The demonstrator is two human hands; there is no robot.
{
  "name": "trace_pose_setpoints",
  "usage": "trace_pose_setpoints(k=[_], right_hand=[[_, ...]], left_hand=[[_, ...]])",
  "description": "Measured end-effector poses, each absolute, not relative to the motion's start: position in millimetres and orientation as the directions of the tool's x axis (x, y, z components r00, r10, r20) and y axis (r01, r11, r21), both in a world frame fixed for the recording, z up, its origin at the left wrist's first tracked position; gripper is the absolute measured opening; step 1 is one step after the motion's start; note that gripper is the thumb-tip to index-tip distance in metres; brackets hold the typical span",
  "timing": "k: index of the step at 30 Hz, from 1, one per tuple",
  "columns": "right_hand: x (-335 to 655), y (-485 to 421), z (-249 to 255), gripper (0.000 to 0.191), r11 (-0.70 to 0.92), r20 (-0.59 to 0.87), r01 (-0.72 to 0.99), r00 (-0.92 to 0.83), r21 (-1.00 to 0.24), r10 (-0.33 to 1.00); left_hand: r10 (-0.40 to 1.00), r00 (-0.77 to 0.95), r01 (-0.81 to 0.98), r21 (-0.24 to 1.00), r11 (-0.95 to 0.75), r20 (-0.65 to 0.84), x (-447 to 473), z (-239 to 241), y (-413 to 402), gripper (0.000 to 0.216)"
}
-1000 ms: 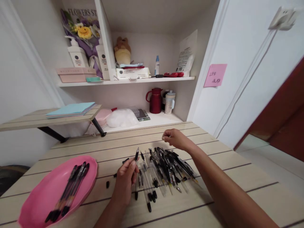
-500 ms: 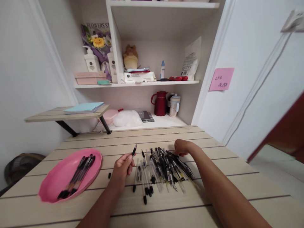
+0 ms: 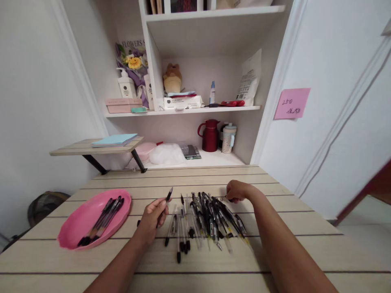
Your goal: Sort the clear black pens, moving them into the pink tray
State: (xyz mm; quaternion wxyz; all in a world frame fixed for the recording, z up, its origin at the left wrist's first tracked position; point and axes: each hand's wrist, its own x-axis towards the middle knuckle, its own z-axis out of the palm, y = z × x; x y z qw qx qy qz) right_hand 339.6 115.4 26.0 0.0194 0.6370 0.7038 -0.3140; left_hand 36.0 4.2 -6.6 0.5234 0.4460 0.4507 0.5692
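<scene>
Holding a pen [image 3: 169, 194] — left hand [image 3: 155, 212], gap to tray rim [image 3: 128, 201].

Tabletop [image 3: 220, 260]: pale wood tone, dark parallel stripes
Dish [image 3: 73, 226]: solid pink
Dish pens [image 3: 102, 222]: black with amber patches
Pen pile [image 3: 210, 215]: black and clear, some yellow
Held pen [image 3: 169, 194]: black, silvery tip
Jug [image 3: 210, 137]: deep red
Tumbler [image 3: 227, 141]: cream, dark speckles, light-blue handle
Wall note [image 3: 292, 103]: pink

Fingertips of R hand [image 3: 237, 190] are mostly hidden; what's gripped can't be told. Pen [image 3: 169, 195] in L hand [image 3: 155, 212] is part-covered by fingers. Dk. bottle [image 3: 221, 137] is half-blocked by tumbler [image 3: 228, 140]; bag [image 3: 249, 79] print can't be read; wall socket [image 3: 387, 29] is cut off @ R edge.
</scene>
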Motion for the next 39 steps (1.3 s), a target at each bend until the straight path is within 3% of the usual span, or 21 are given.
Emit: trace_pose_setpoints(k=[12,20,32,39], right_hand=[[338,117,14,0.007,0.022,-0.441,0.929,-0.196,-0.37,0.876],[334,121,20,0.022,0.041,-0.322,0.944,-0.152,-0.327,0.934],[315,128,0,0.012,0.015,-0.274,0.971,-0.083,-0.24,0.958],[310,129,12,0.013,0.016,-0.165,0.959,-0.065,-0.283,0.984]], left_hand=[[0.999,-0.034,-0.226,0.974,-0.019,0.012,35,-12,5,0.04],[0.999,-0.041,-0.204,0.978,-0.035,0.028,34,-12,5,0.04],[0.999,-0.023,-0.171,0.984,-0.043,0.04,35,-13,4,0.035],[0.999,0.009,-0.183,0.983,-0.036,0.038,36,-14,2,0.032]])
